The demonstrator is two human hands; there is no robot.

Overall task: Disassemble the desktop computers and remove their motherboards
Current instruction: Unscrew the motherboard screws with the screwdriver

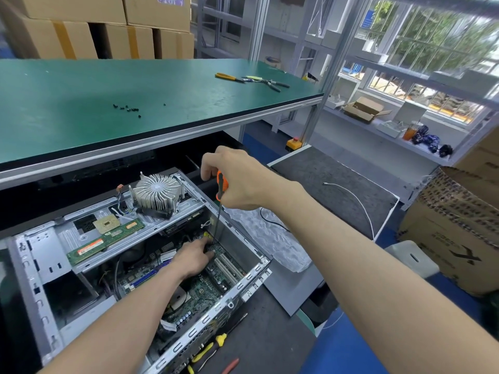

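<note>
Gripping the orange-and-black handle of a screwdriver [221, 184], the right hand [237, 179] has its fingers closed around the tool and holds it nearly upright above the open case [35, 265]. The shaft runs down into the case, its tip meeting the motherboard [208, 286] near the far right corner, close to the case's right wall. The left hand [193, 256] reaches inside the case and rests on the board just beside the tip, fingers drawn together and pointing at it; whether they pinch anything cannot be told. The motherboard lies flat on the case floor, with white expansion slots [229, 268] to the right of the left hand. A metal crossbar [129, 230] spans the case above the board and carries three loose parts: a finned heatsink [155, 191] at its far end, a CPU [106, 224] beside it, and a green RAM stick [105, 240] lying along the bar. The case sits on a dark lower surface [270, 341] beneath a green bench [108, 98]. On the bench, small black screws [127, 108] are scattered near the middle, and pliers [271, 83] and other hand tools lie toward the far right. Yellow-handled cutters [208, 349] lie on the lower surface, just beside the case's near edge. A white cable [356, 201] trails across a grey mat [337, 184] to the right.
</note>
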